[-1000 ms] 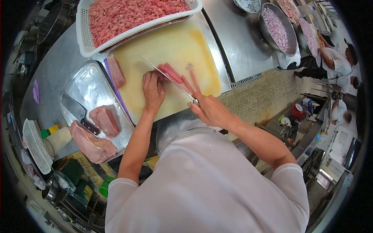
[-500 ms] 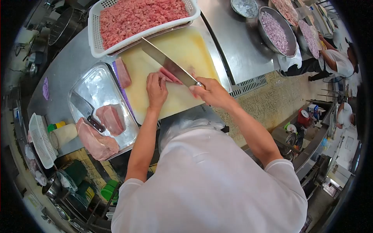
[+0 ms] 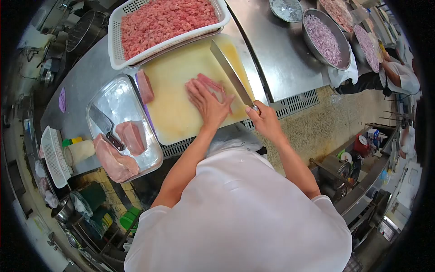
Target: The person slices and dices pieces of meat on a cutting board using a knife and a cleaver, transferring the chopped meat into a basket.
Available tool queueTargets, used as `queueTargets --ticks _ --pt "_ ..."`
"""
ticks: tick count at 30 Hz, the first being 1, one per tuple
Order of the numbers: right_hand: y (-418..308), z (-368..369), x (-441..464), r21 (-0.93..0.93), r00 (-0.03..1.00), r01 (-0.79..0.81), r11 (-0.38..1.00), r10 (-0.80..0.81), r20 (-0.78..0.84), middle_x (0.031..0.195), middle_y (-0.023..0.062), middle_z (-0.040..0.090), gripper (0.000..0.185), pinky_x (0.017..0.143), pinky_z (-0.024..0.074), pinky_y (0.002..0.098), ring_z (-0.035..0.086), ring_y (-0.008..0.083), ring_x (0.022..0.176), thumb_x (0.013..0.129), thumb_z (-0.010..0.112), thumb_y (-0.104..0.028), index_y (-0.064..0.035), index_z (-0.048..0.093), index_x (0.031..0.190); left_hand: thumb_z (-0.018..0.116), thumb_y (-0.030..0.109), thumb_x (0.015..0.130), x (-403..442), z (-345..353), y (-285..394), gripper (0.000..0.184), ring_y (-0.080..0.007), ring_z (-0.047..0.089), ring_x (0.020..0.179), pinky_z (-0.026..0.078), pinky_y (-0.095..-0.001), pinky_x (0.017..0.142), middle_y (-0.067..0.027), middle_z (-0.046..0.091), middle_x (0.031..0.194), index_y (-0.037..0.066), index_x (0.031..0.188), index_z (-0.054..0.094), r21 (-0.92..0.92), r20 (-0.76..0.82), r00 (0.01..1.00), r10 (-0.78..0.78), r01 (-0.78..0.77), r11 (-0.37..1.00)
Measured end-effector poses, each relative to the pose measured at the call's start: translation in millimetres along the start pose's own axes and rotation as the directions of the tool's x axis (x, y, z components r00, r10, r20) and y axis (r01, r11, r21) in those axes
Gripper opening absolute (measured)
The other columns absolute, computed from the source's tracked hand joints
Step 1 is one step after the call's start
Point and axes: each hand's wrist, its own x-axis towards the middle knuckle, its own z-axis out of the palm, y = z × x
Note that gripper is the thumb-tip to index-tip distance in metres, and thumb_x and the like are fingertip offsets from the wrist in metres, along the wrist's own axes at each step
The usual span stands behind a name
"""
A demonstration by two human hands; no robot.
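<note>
My right hand point(image 3: 266, 121) is closed around the handle of a large kitchen knife point(image 3: 232, 75), whose blade slants up and left over the right side of the yellowish cutting board point(image 3: 170, 109). My left hand point(image 3: 207, 102) lies on the board with its fingers spread, touching cut strips of raw meat point(image 3: 210, 84). Part of the strips is hidden under that hand. A block of raw meat point(image 3: 145, 86) rests at the board's left edge. Left of it, a metal tray point(image 3: 106, 93) carries another knife point(image 3: 108, 129) and two larger raw meat pieces point(image 3: 113, 156).
A white basket point(image 3: 116, 45) of diced meat stands at the board's far edge. Metal bowls of chopped onion point(image 3: 324, 38) are on the steel table point(image 3: 285, 68) to the right. A person point(image 3: 398, 75) is beyond them. A white container point(image 3: 79, 154) lies at left.
The knife has swung to the right, off the meat, with my right hand. My left hand has moved right, and its fingers have spread over the strips.
</note>
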Motion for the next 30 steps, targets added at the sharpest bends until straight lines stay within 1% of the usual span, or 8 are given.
queueTargets --ticks 2,5,11,15,18,22,27,30 --pt "1.0 0.2 3.3 -0.018 1.0 0.008 1.0 -0.008 0.001 0.063 0.0134 0.055 0.036 0.056 0.0417 0.04 0.049 0.0221 0.057 0.102 0.066 -0.03 0.0059 0.065 0.1 0.078 0.036 0.088 3.6 1.4 2.9 0.116 -0.0541 0.008 0.158 0.011 -0.0635 0.127 -0.0409 0.009 0.167 -0.013 0.162 0.004 0.066 0.095 0.995 0.043 -0.049 0.997" --pt "-0.5 -6.7 9.9 -0.042 0.999 -0.022 0.999 0.024 0.046 0.064 0.0144 0.057 0.037 0.058 0.0427 0.0405 0.05 0.0232 0.058 0.103 0.065 -0.032 0.0058 0.065 0.1 0.071 0.023 0.095 16.1 -1.1 -27.2 0.101 -0.0538 0.014 0.157 0.013 -0.0607 0.127 -0.0384 0.011 0.168 -0.011 0.164 0.006 0.025 0.135 0.969 0.205 -0.21 0.977" --pt "4.9 -11.2 16.0 -0.054 0.994 -0.067 0.996 0.071 0.082 0.069 0.0176 0.06 0.043 0.063 0.0452 0.0433 0.056 0.0275 0.063 0.103 0.064 -0.036 0.0064 0.064 0.102 0.069 0.012 0.092 64.3 -58.9 -78.7 0.097 -0.0444 0.023 0.158 0.021 -0.0596 0.126 -0.0242 0.022 0.172 -0.002 0.167 0.009 0.007 0.452 0.792 0.41 -0.462 0.887" --pt "5.5 -10.6 17.0 -0.05 0.994 -0.075 0.996 0.078 0.079 0.07 0.0191 0.062 0.044 0.064 0.0463 0.0442 0.06 0.0296 0.066 0.103 0.063 -0.037 0.0064 0.064 0.103 0.07 0.012 0.091 58.6 -50.8 -25.2 0.068 -0.0503 0.03 0.151 0.024 -0.0653 0.121 -0.024 0.036 0.164 0.001 0.154 0.046 0.099 0.253 0.877 0.408 -0.443 0.891" --pt "4.2 -11.8 14.2 -0.019 0.991 -0.101 0.995 0.102 0.086 0.07 0.019 0.062 0.043 0.065 0.0465 0.0441 0.061 0.0297 0.066 0.104 0.063 -0.037 0.0058 0.064 0.104 0.066 0.012 0.095 59.6 -21.9 16.0 0.049 -0.0497 0.031 0.149 0.024 -0.0688 0.12 -0.0237 0.041 0.157 0.0 0.141 0.056 0.194 0.224 0.917 0.33 -0.374 0.907" --pt "3.5 -15.4 19.3 -0.025 0.99 -0.101 0.995 0.103 0.101 0.069 0.0183 0.061 0.042 0.064 0.0463 0.0437 0.059 0.0289 0.065 0.104 0.064 -0.037 0.0056 0.064 0.104 0.065 0.01 0.092 48.9 15.9 2.4 0.038 -0.0485 0.035 0.144 0.023 -0.0669 0.119 -0.0211 0.05 0.143 0.001 0.129 0.06 0.209 0.132 0.903 0.408 -0.428 0.879" --pt "2.4 -16.7 18.6 0.005 0.986 -0.123 0.992 0.121 0.115 0.071 0.0194 0.063 0.04 0.064 0.0475 0.044 0.061 0.0313 0.065 0.103 0.064 -0.035 0.0054 0.065 0.104 0.071 0.008 0.085 43.8 -15.2 -41.6 0.028 -0.046 0.042 0.136 0.029 -0.0639 0.115 -0.018 0.055 0.135 0.002 0.11 0.06 0.262 0.13 0.861 0.492 -0.509 0.82" --pt "-9.9 -9.5 14.6 -0.134 0.995 -0.016 0.991 0.029 0.099 0.078 0.0237 0.068 0.037 0.067 0.0509 0.0471 0.067 0.0384 0.071 0.103 0.064 -0.032 0.0048 0.067 0.108 0.065 0.007 0.087 39.4 -32.4 -53.4 0.032 -0.0439 0.042 0.139 0.03 -0.0624 0.118 -0.0204 0.052 0.135 0.003 0.118 0.062 0.104 0.035 0.899 0.436 -0.438 0.893"
